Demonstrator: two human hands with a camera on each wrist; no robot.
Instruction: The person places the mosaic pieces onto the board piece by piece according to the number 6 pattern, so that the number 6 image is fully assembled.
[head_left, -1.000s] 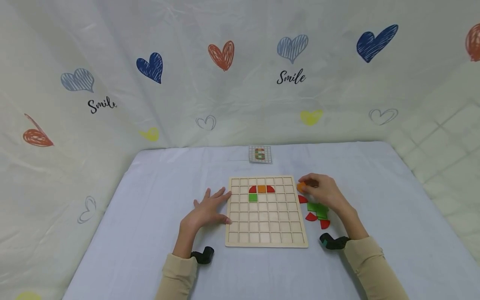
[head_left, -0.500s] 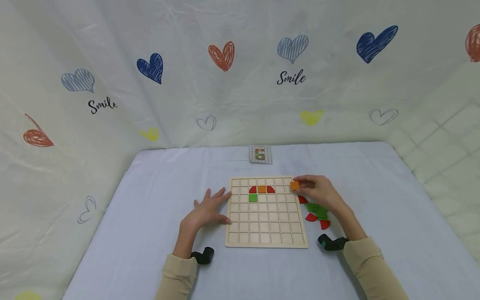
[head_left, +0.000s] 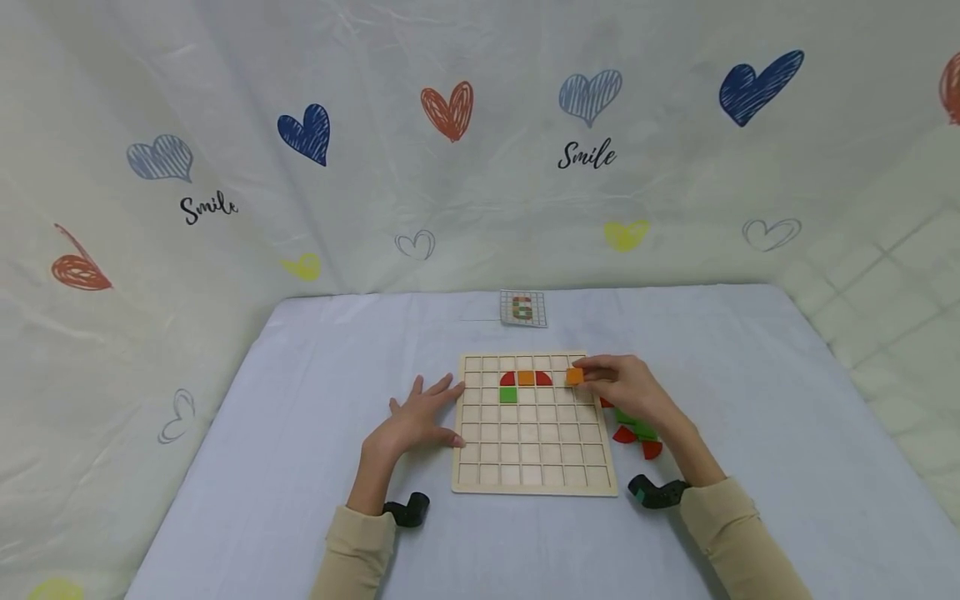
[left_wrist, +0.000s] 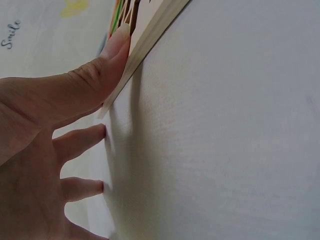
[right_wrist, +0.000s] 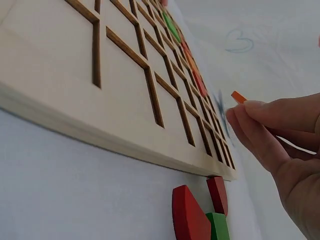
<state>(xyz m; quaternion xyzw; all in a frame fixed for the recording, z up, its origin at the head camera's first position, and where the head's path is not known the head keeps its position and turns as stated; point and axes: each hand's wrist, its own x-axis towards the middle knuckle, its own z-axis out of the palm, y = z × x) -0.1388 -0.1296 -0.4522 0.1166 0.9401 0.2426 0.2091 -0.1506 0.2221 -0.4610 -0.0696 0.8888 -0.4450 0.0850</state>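
Observation:
A wooden grid board (head_left: 531, 457) lies flat on the table, with a green square tile (head_left: 508, 395), an orange square tile (head_left: 526, 378) and two red quarter-round tiles (head_left: 543, 379) set in its cells. My right hand (head_left: 626, 385) pinches another orange square tile (head_left: 574, 377) between thumb and fingertips, over the board's upper right part. In the right wrist view that orange tile (right_wrist: 238, 97) sticks out past the fingertips. My left hand (head_left: 412, 423) spreads its fingers at the board's left edge. Its thumb (left_wrist: 116, 45) touches the board's rim in the left wrist view.
Loose red tiles (head_left: 652, 450) and green tiles (head_left: 643, 430) lie right of the board, partly under the right forearm. A small card (head_left: 523, 308) with a coloured figure on a grid stands behind the board. A printed curtain (head_left: 337, 192) hangs at the back.
My right hand has carried the orange tile leftward, from beside the board to over its right columns. The left hand has kept its place at the board's edge.

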